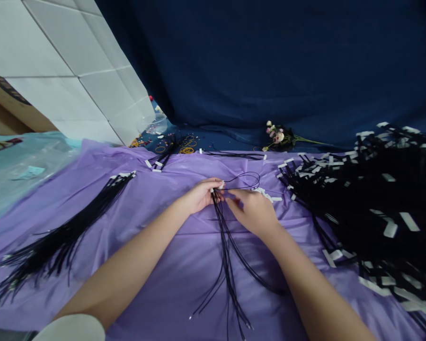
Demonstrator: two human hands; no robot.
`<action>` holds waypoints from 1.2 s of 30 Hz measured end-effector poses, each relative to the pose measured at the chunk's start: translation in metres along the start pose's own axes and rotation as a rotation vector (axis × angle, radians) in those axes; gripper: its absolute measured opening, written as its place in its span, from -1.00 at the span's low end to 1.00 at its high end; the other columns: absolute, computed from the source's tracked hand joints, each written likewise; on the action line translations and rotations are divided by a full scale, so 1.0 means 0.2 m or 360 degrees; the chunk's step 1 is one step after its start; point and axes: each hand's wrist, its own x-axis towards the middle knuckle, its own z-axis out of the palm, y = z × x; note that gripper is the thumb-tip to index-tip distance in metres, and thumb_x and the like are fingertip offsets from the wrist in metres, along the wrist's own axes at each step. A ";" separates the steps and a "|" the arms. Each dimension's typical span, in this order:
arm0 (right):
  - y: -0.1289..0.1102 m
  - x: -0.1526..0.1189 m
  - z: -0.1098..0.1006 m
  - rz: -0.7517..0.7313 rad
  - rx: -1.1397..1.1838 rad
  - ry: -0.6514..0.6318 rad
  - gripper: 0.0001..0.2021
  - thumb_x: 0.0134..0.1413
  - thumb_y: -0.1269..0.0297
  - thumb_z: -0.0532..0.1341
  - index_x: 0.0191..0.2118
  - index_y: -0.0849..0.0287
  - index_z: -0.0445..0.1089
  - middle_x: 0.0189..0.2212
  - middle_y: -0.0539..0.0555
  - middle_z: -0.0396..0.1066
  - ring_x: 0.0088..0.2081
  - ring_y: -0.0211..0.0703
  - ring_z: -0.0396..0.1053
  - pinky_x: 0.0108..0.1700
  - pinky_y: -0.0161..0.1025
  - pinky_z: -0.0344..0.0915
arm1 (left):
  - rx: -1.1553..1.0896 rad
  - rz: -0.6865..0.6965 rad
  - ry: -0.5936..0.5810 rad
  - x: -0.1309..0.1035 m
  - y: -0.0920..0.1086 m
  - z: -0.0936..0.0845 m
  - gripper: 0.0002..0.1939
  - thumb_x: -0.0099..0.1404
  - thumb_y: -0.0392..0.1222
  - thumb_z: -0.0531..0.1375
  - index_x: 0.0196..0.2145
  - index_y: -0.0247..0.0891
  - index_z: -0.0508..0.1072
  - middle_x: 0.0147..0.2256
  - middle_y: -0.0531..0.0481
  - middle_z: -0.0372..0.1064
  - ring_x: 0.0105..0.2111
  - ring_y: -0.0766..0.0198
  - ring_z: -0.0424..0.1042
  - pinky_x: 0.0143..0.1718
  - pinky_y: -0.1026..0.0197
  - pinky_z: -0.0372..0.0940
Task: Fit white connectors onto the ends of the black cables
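Working over purple cloth (184, 274), between bundle (88, 213), lying well leftward, and pile (376, 203), reaching near right hand (253, 210); pinching cords (220, 218) in left hand (202, 195); curling right beside them, not showing whether gripping.

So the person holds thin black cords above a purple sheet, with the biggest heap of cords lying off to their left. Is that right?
Not quite: the head view shows the biggest heap of cords on the person's right. The rest stands: thin black cords held above a purple sheet.
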 end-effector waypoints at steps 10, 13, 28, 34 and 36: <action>0.00 0.01 0.07 0.0176 0.0658 -0.0168 -0.75 0.09 0.22 0.19 -0.10 0.08 0.43 -0.40 0.01 0.53 -0.42 -0.19 0.44 -0.33 -0.29 0.26 | 0.0027 0.0037 -0.0081 0.00 -0.01 0.00 -0.85 0.12 -0.26 0.26 -0.37 -0.31 0.35 -0.49 0.05 0.34 -0.58 0.41 0.37 -0.52 0.34 0.27; 0.00 0.01 0.08 0.0203 0.0822 -0.0238 -0.73 0.04 0.25 0.21 -0.09 0.11 0.40 -0.40 0.02 0.52 -0.40 -0.19 0.45 -0.35 -0.30 0.25 | 0.0037 0.0056 -0.0099 0.01 -0.01 -0.01 -0.85 0.12 -0.25 0.26 -0.38 -0.32 0.34 -0.48 0.05 0.33 -0.58 0.41 0.38 -0.52 0.34 0.27; -0.02 0.06 0.06 0.0873 0.1895 -0.0452 -0.74 -0.22 0.34 0.17 -0.27 0.13 0.33 -0.68 -0.16 0.28 -0.72 -0.36 0.12 -0.66 -0.38 0.03 | 0.0082 0.0039 -0.0091 0.00 -0.01 -0.01 -0.84 0.11 -0.23 0.26 -0.37 -0.29 0.34 -0.50 0.04 0.35 -0.58 0.39 0.37 -0.52 0.34 0.25; 0.02 0.05 -0.02 0.1058 0.2369 -0.0680 -0.80 -0.20 0.26 0.27 -0.33 0.12 0.39 -0.66 -0.18 0.18 -0.67 -0.41 0.12 -0.61 -0.40 0.07 | 0.0115 0.0053 -0.0110 0.00 -0.01 -0.01 -0.84 0.14 -0.20 0.25 -0.40 -0.30 0.33 -0.48 0.06 0.34 -0.57 0.41 0.37 -0.50 0.34 0.24; 0.04 0.05 -0.03 0.1083 0.2486 -0.0715 -0.80 -0.16 0.27 0.27 -0.31 0.11 0.39 -0.64 -0.19 0.16 -0.66 -0.42 0.10 -0.60 -0.40 0.07 | 0.0109 0.0053 -0.0121 0.00 -0.01 -0.01 -0.84 0.13 -0.20 0.25 -0.40 -0.30 0.33 -0.47 0.06 0.33 -0.57 0.41 0.37 -0.50 0.33 0.25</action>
